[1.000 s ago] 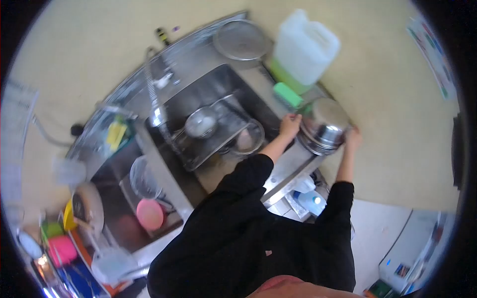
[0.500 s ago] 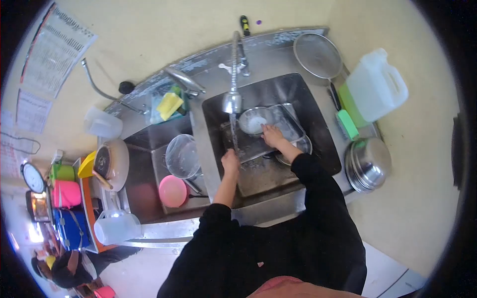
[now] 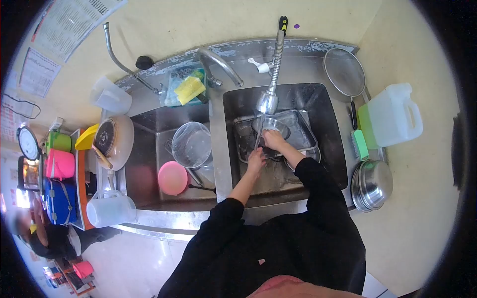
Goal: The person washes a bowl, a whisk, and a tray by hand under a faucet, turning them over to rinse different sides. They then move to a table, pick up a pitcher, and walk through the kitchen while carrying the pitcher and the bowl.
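Note:
My right hand (image 3: 273,139) is closed on the near rim of a clear bowl (image 3: 280,126) in the right sink basin. A metal tray (image 3: 299,130) lies under the bowl. Water runs from the spring-necked tap (image 3: 267,103) just beside my right hand. My left hand (image 3: 256,160), fingers curled, is low in the stream by the tray's near edge; whatever it may hold is hidden. Partly behind my right forearm, a round pan or lid (image 3: 316,157) shows.
The left basin holds a clear tub (image 3: 192,145) and a pink bowl (image 3: 173,178). Stacked metal bowls (image 3: 373,185), a green brush (image 3: 359,144), a strainer (image 3: 344,72) and a jug of green liquid (image 3: 392,115) line the right side. Another person (image 3: 52,241) is far left.
The view has shifted, so the sinks sit further right and lower. The clear bowl has come left toward the water stream with my right hand. My hands are closer together.

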A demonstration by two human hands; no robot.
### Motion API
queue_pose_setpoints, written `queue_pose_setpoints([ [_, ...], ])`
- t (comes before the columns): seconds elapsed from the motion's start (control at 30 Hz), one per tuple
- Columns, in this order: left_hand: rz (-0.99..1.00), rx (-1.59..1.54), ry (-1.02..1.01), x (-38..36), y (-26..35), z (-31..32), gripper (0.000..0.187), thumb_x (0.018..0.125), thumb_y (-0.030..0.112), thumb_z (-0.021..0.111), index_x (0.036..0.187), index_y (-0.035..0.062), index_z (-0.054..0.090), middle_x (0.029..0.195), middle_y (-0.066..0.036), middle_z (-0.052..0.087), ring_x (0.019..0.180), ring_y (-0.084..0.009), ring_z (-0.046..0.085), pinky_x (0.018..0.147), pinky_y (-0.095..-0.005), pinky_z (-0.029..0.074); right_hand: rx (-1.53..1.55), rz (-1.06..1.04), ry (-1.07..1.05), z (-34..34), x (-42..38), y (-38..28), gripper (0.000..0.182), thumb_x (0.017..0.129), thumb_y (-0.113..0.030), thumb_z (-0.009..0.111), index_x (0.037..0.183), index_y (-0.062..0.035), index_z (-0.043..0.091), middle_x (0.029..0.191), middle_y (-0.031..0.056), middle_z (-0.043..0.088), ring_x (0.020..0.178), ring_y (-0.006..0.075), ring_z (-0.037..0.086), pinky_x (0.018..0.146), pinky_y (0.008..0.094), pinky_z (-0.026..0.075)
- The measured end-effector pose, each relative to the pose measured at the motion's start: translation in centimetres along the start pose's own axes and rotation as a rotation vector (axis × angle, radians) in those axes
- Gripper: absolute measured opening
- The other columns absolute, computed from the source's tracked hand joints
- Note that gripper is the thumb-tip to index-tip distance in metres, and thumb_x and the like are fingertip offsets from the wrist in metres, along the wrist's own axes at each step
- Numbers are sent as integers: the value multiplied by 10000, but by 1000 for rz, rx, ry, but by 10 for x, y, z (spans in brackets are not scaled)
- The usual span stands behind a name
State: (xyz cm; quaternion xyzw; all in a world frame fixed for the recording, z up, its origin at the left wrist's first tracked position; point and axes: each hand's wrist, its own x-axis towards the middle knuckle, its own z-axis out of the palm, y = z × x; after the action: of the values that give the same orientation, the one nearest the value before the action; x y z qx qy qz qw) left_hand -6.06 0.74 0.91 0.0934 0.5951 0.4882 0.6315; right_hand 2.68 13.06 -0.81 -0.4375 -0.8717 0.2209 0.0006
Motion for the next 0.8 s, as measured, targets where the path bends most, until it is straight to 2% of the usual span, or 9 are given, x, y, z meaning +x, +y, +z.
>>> queue_pose_setpoints([
  [0.03, 40, 89, 11, 5, -4, 4, 396, 880, 281, 380, 1196, 43, 387, 1118, -101, 478, 996, -212, 479, 822, -351, 389, 28, 14, 34, 2, -3, -1, 213, 676, -114, 548, 839, 23, 559, 904, 242, 558, 845, 369, 554, 722, 412, 448],
  [0.13, 198, 342, 37, 19, -8, 15, 435, 885, 311, 326, 1223, 40, 353, 1178, -119, 414, 1065, -230, 400, 874, -344, 322, 116, -28, 116, 0, -7, -4, 205, 726, -155, 510, 815, 30, 513, 824, 258, 561, 833, 384, 549, 703, 442, 435],
  [0.23, 351, 508, 45, 27, -7, 26, 475, 889, 342, 271, 1250, 36, 318, 1237, -137, 350, 1134, -247, 321, 927, -338, 254, 120, -6, 42, -10, -8, -8, 202, 734, -146, 505, 836, 28, 518, 833, 261, 557, 852, 397, 536, 717, 446, 426],
  [0.3, 431, 580, 39, 29, -5, 30, 502, 892, 362, 235, 1268, 34, 295, 1277, -149, 307, 1180, -259, 268, 963, -333, 210, 186, 121, 48, -20, -11, -15, 187, 737, -138, 509, 832, 21, 526, 833, 257, 557, 858, 396, 534, 717, 443, 423],
  [0.43, 449, 612, 48, 40, -12, 30, 557, 898, 402, 163, 1304, 30, 249, 1356, -174, 221, 1272, -283, 163, 1033, -325, 120, 357, 206, 166, -19, -19, -19, 170, 757, -141, 505, 829, 10, 536, 819, 249, 559, 836, 400, 535, 706, 442, 417],
  [0.53, 255, 518, 88, 58, -17, 19, 646, 870, 504, 160, 1302, 34, 260, 1360, -175, 212, 1278, -290, 134, 1033, -334, 110, 421, 285, 559, -21, -23, -31, 187, 781, -164, 493, 842, 9, 529, 794, 243, 556, 792, 408, 528, 672, 451, 410],
  [0.63, -6, 185, -8, 3, 12, 11, 704, 843, 574, 216, 1335, 73, 180, 1352, -131, 248, 1219, -288, 264, 973, -377, 243, 551, 264, 664, -37, -23, -40, 178, 801, -156, 464, 825, 10, 523, 798, 248, 555, 783, 415, 523, 674, 453, 404],
  [0.77, 33, -463, -176, -33, 41, -2, 952, 683, 756, 304, 1306, 41, 210, 1317, -181, 275, 1180, -321, 302, 982, -426, 202, 371, -219, 622, -70, -63, -87, 103, 772, -80, 471, 815, 13, 469, 770, 222, 499, 742, 404, 488, 660, 442, 393],
  [0.8, 0, -517, -199, -30, 43, -15, 850, 695, 678, 423, 1268, 77, 237, 1214, -161, 380, 1103, -308, 381, 911, -457, 301, 307, -327, 504, -68, -76, -92, 105, 755, -60, 482, 814, 18, 445, 767, 193, 476, 733, 380, 477, 654, 420, 394],
])
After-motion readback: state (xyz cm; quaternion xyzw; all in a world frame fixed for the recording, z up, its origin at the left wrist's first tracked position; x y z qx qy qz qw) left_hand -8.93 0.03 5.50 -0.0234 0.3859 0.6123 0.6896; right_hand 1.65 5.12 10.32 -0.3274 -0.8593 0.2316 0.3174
